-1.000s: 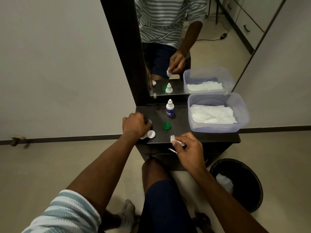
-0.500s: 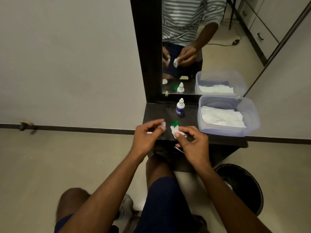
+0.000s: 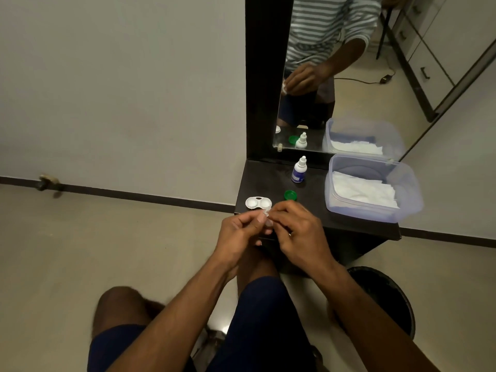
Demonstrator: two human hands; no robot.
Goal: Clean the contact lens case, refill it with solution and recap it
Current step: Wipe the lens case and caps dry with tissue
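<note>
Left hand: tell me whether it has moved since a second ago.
Yes. The left hand has left the lens case on the shelf and come back toward the body, meeting the right hand.

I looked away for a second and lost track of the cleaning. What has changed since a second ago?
The left hand lifted off the lens case, taking a small white cap with it, and came toward the body to meet the right hand, which holds its tissue against the cap. The case now lies open on the shelf. The bottle, green cap and tissue tub stayed put.
</note>
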